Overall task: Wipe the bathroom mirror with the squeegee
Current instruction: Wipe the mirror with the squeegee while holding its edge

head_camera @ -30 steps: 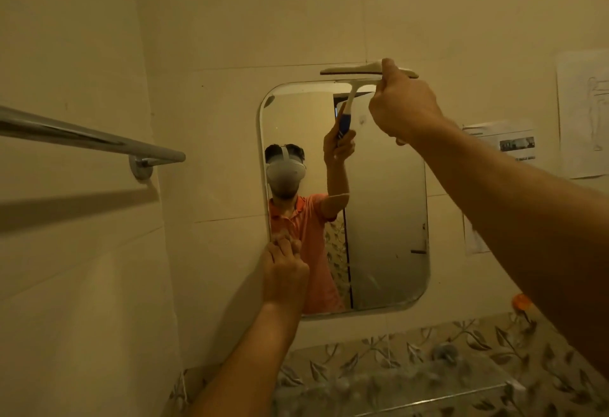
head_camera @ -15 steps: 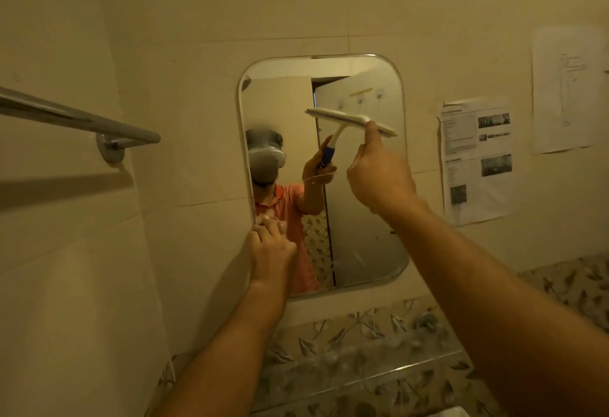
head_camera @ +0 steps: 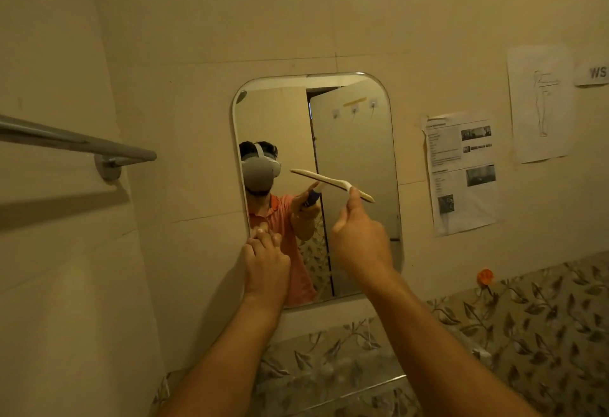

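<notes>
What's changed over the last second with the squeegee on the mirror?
The right hand has pulled the squeegee down from the mirror's top edge to about mid-height, its blade now tilted down to the right. The left hand stays pressed at the mirror's lower left edge; the grip is unchanged.

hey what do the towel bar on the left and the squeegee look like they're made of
Towel bar: probably metal with a satin, chrome-like finish, given its grey sheen and soft highlights. Squeegee: likely matte off-white plastic; its reflection in the mirror shows a blue grip, material unclear.
</notes>
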`<state>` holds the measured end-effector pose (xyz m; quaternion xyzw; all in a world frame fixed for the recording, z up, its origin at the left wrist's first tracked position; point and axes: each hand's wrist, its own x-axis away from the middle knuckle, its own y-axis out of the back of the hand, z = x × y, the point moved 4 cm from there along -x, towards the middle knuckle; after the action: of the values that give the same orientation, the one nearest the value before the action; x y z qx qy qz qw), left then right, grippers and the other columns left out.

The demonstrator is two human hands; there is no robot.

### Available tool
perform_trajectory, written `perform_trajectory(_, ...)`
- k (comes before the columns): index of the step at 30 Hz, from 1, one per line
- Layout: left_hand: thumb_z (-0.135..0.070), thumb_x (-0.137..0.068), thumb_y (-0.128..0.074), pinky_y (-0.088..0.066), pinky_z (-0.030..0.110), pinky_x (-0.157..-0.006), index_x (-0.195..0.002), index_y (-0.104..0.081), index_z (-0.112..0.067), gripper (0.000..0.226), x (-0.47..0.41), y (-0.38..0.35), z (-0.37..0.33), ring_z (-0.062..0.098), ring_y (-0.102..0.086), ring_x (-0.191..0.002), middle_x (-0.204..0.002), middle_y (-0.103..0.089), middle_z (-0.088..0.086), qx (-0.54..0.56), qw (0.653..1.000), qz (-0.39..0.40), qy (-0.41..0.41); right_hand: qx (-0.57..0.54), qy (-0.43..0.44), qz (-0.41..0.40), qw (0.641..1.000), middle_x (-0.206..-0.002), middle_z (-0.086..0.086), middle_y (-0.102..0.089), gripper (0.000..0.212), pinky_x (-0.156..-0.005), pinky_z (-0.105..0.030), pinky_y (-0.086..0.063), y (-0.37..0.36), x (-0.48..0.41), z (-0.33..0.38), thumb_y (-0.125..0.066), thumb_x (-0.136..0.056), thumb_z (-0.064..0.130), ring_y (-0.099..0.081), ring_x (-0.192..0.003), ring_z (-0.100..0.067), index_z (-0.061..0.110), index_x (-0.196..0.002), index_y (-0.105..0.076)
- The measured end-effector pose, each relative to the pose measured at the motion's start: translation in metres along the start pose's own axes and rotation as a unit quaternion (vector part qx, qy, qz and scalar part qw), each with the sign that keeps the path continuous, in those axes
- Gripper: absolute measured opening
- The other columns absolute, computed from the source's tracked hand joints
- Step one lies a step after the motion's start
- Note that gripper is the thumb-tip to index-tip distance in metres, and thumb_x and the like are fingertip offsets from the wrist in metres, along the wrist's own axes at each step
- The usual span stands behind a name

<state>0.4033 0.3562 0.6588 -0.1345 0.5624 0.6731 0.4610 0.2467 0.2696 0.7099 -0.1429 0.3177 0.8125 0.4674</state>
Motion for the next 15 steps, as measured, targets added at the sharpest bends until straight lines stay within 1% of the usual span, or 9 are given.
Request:
perform_trajectory(2, -0.012, -0.1, -0.043, -0.045, 0.043, -0.09, -0.139, -0.056, -0.003, 0.042, -0.002, -0.002, -0.001, 0.039, -0.056, -0.112, -0.138, -0.05, 0.029, 0.008, 1.0, 0.005, -0.005, -0.061, 0.003, -0.031, 0.998, -0.072, -0.001, -0.052, 0.051, -0.042, -0.026, -0.039, 0.023, -0.017, 0.001, -0.029, -0.111, 0.036, -0.046, -0.052, -0.011, 0.039, -0.159, -0.015)
perform_trajectory(4, -0.011, -0.101, -0.042, -0.045, 0.043, -0.091, -0.139, -0.055, -0.001, 0.041, -0.003, -0.005, -0.001, 0.04, -0.056, -0.113, -0.139, -0.049, 0.03, 0.004, 1.0, 0.006, -0.003, -0.097, -0.011, -0.072, 0.993, -0.076, 0.0, -0.051, 0.049, -0.04, -0.024, -0.041, 0.053, -0.042, 0.003, -0.029, -0.111, 0.039, -0.046, -0.052, -0.01, 0.04, -0.159, -0.018)
perform_trajectory(5, -0.011, -0.101, -0.04, -0.045, 0.043, -0.092, -0.14, -0.053, 0.001, 0.042, -0.002, -0.005, -0.001, 0.041, -0.055, -0.114, -0.139, -0.048, 0.031, 0.0, 1.0, 0.002, 0.002, -0.094, -0.016, -0.086, 0.992, -0.08, 0.0, -0.051, 0.049, -0.041, -0.024, -0.043, 0.068, -0.056, 0.005, -0.029, -0.111, 0.04, -0.047, -0.055, -0.01, 0.04, -0.159, -0.019)
perform_trajectory(7, -0.01, -0.102, -0.04, -0.045, 0.044, -0.093, -0.141, -0.051, 0.002, 0.042, -0.002, -0.005, -0.001, 0.041, -0.054, -0.115, -0.139, -0.046, 0.032, -0.016, 1.0, -0.006, 0.01, -0.069, -0.018, -0.1, 0.992, -0.085, -0.002, -0.05, 0.047, -0.045, -0.028, -0.046, 0.091, -0.08, 0.013, -0.028, -0.111, 0.037, -0.05, -0.062, -0.012, 0.036, -0.158, -0.022)
perform_trajectory(9, -0.01, -0.102, -0.039, -0.044, 0.044, -0.094, -0.142, -0.05, 0.003, 0.043, -0.004, -0.007, -0.001, 0.042, -0.053, -0.116, -0.14, -0.045, 0.032, -0.02, 1.0, -0.004, 0.011, -0.05, -0.016, -0.108, 0.993, -0.088, -0.004, -0.049, 0.042, -0.047, -0.03, -0.044, 0.103, -0.1, 0.02, -0.029, -0.111, 0.033, -0.053, -0.067, -0.015, 0.034, -0.152, -0.03)
perform_trajectory(10, -0.01, -0.102, -0.039, -0.044, 0.044, -0.094, -0.142, -0.049, 0.003, 0.043, -0.004, -0.007, -0.002, 0.041, -0.053, -0.116, -0.14, -0.045, 0.032, -0.02, 1.0, -0.005, 0.006, -0.043, -0.018, -0.111, 0.993, -0.089, -0.004, -0.05, 0.041, -0.047, -0.031, -0.045, 0.106, -0.109, 0.024, -0.029, -0.11, 0.032, -0.055, -0.069, -0.017, 0.034, -0.151, -0.031)
perform_trajectory(12, -0.011, -0.103, -0.039, -0.044, 0.043, -0.094, -0.142, -0.049, 0.002, 0.043, -0.003, -0.009, -0.001, 0.04, -0.053, -0.117, -0.141, -0.045, 0.031, -0.025, 1.0, -0.005, -0.002, -0.038, -0.023, -0.116, 0.992, -0.089, -0.005, -0.052, 0.045, -0.049, -0.034, -0.048, 0.106, -0.12, 0.028, -0.029, -0.11, 0.033, -0.057, -0.071, -0.018, 0.036, -0.155, -0.026)
perform_trajectory(14, -0.014, -0.101, -0.045, -0.045, 0.042, -0.092, -0.14, -0.054, -0.001, 0.042, -0.003, -0.008, 0.001, 0.039, -0.055, -0.115, -0.138, -0.049, 0.029, -0.023, 1.0, -0.009, 0.001, -0.044, -0.032, -0.117, 0.992, -0.089, -0.005, -0.052, 0.047, -0.052, -0.034, -0.05, 0.105, -0.125, 0.03, -0.029, -0.11, 0.034, -0.057, -0.072, -0.017, 0.039, -0.157, -0.023)
perform_trajectory(15, -0.015, -0.1, -0.049, -0.046, 0.041, -0.091, -0.138, -0.058, -0.002, 0.041, -0.003, -0.006, 0.001, 0.038, -0.056, -0.113, -0.137, -0.051, 0.029, -0.026, 1.0, -0.016, 0.003, -0.059, -0.04, -0.11, 0.991, -0.092, -0.005, -0.053, 0.049, -0.057, -0.035, -0.053, 0.103, -0.126, 0.03, -0.029, -0.11, 0.035, -0.058, -0.074, -0.018, 0.039, -0.158, -0.022)
